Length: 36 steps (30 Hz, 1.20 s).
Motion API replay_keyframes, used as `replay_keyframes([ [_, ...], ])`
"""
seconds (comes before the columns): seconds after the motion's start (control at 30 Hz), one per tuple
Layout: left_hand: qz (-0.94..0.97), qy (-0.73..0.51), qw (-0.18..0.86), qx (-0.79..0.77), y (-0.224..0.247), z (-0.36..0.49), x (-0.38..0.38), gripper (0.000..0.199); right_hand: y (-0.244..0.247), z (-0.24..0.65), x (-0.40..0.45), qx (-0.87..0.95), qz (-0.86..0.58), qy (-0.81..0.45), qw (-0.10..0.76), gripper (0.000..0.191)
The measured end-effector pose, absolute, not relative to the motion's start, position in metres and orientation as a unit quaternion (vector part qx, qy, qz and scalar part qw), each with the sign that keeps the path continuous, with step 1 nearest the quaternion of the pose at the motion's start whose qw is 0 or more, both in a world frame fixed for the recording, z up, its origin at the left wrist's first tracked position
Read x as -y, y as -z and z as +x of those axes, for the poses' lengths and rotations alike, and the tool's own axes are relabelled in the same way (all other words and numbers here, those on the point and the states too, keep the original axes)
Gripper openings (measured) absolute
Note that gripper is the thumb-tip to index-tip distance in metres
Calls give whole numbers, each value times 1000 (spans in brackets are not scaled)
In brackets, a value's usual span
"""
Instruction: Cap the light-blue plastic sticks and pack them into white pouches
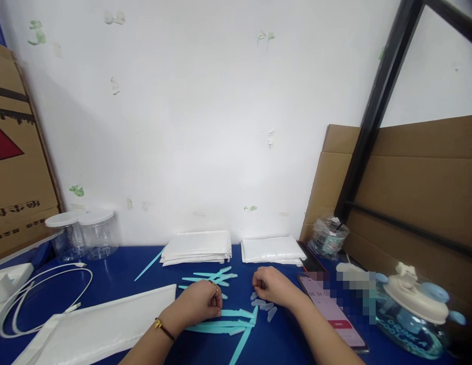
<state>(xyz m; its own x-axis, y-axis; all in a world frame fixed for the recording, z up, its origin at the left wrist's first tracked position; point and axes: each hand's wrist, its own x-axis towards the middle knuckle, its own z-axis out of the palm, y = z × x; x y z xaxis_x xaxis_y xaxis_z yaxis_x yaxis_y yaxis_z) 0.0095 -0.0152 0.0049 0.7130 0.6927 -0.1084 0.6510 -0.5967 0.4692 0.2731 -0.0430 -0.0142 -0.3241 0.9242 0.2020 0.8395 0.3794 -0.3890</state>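
My left hand [205,300] is closed, fingers curled down over the middle of the blue table, and what it pinches, if anything, is hidden. Just below its fingertips lie several slim turquoise eyebrow razors [220,324]. More razors [213,276] are crossed in a loose pile beyond that hand. To the right, my right hand [273,286] is also closed, with its fingertips bent down and their contents hidden. Beside and under it are several small translucent blade caps [266,306]. A single turquoise razor [149,264] rests apart at the back left.
Two stacks of white padded mailers [197,246] [271,249] stand by the wall. A large white mailer [106,324] lies at left, near a white cable [92,284] and clear jars [101,238]. At right are a phone [334,312] and a water bottle [414,317].
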Motion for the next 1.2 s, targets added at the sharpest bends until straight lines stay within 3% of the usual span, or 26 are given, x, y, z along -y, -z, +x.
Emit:
replay_keyframes([
  [0.13,902,-79,172,-388,0,11,13,13,12,276,47,803,-518,-171,241,26],
  [0.27,897,-83,166,-402,-1,10,12,11,13,280,48,812,-501,-200,224,28],
  [0.57,885,-90,170,-424,5,10,8,8,16,262,42,818,-546,-42,177,17],
  [0.8,868,-106,162,-457,8,9,1,7,21,271,42,805,-519,-168,233,17],
  [1.2,869,-105,152,-459,4,11,1,4,14,261,45,833,-513,-90,184,20],
])
